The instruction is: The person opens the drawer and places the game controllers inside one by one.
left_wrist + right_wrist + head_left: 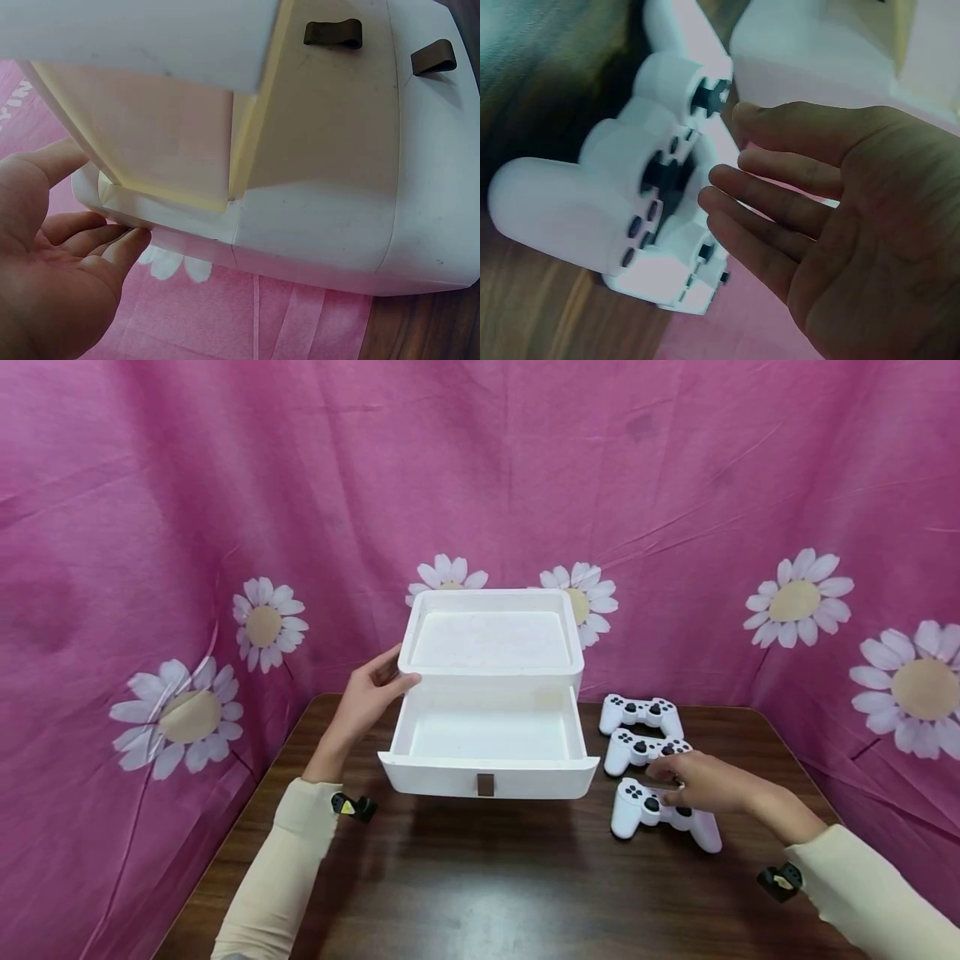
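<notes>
A white drawer unit (491,673) stands in the middle with its top drawer (429,781) pulled out; nothing lies inside that drawer. My left hand (365,700) holds the unit's left front corner, thumb at the front and fingers along the side. In the left wrist view the left hand (67,255) grips around the unit's edge. On the right, my right hand (708,783) hovers over the nearest white game controller (628,814), fingers loosely bent. The right wrist view has the right hand (802,180) apart from the controller (555,202), holding nothing.
Two more white controllers, a middle one (618,753) and a far one (615,714), lie behind the nearest one on the dark wooden table (480,877). Two shut lower drawers with brown pull tabs (334,34) show in the left wrist view. A pink flowered curtain (480,468) hangs behind.
</notes>
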The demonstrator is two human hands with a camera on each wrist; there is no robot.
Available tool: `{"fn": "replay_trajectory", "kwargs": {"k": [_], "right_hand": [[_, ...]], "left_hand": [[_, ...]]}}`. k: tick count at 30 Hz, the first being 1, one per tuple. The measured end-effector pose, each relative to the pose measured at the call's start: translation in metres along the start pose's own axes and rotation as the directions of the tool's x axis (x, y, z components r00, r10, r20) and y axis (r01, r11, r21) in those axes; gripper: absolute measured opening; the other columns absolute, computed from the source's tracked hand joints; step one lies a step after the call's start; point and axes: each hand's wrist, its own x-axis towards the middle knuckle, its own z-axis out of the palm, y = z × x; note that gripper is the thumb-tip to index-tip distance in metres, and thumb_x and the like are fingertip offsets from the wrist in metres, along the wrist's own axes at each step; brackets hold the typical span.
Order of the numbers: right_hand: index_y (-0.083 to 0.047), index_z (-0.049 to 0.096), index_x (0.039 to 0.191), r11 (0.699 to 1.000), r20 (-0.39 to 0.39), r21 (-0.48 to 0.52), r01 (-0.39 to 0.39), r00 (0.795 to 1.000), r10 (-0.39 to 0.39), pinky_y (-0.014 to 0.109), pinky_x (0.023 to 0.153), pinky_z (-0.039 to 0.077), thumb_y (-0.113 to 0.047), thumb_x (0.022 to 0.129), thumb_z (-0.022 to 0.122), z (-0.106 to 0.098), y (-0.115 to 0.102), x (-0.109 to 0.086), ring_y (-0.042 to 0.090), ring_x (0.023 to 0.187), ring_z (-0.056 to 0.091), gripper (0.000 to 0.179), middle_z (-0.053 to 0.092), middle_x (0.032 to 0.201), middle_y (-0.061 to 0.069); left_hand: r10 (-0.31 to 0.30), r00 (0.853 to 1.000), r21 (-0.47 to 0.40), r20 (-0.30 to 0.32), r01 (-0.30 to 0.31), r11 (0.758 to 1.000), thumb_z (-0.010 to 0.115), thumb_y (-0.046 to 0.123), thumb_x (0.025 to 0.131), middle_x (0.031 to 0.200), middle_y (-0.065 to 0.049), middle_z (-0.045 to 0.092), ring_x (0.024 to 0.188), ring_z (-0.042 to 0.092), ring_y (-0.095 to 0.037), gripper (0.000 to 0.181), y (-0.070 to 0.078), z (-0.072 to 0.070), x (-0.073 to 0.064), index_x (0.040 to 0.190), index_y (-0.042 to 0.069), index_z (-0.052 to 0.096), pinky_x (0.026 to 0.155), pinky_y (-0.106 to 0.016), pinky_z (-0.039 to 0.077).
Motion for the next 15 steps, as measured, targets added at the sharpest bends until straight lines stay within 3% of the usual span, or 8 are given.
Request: {"fn": "replay_trajectory", "kwargs": {"k": [4, 11, 15], "right_hand": [[-0.001, 0.073, 0.121, 1.0, 0.037, 0.012, -0.002, 0.999, 0.002, 0.033, 0.082, 0.056, -0.015, 0.082, 0.087, 0.008, 0.003, 0.001, 0.019, 0.101, 0.068, 0.044, 0.076, 0.113, 0.006], [0.001, 0.07, 0.125, 0.999, 0.083, 0.046, -0.017, 0.996, 0.013, 0.029, 0.072, 0.047, -0.006, 0.075, 0.083, 0.019, 0.005, 0.001, 0.013, 0.087, 0.056, 0.052, 0.067, 0.101, 0.001], [0.001, 0.07, 0.125, 1.0, 0.064, 0.016, -0.016, 0.998, 0.015, 0.032, 0.076, 0.051, -0.006, 0.073, 0.086, 0.025, 0.009, 0.004, 0.015, 0.092, 0.059, 0.055, 0.07, 0.107, 0.004]], "left_hand": [[0.001, 1.0, -0.002, 0.002, -0.001, 1.0, 0.081, 0.027, 0.098, 0.162, -0.01, 0.052, 0.147, 0.054, -0.028, 0.073, -0.001, 0.0, 0.001, 0.162, 0.016, 0.048, 0.112, -0.045, 0.053], [0.004, 1.0, 0.008, -0.001, -0.004, 1.0, 0.081, 0.029, 0.097, 0.163, -0.009, 0.052, 0.148, 0.053, -0.028, 0.073, -0.001, 0.0, 0.001, 0.162, 0.016, 0.048, 0.112, -0.047, 0.053], [0.009, 1.0, -0.002, -0.002, -0.009, 1.0, 0.081, 0.028, 0.097, 0.162, -0.009, 0.053, 0.148, 0.053, -0.028, 0.073, -0.002, 0.0, 0.001, 0.161, 0.016, 0.049, 0.112, -0.046, 0.053]]}}
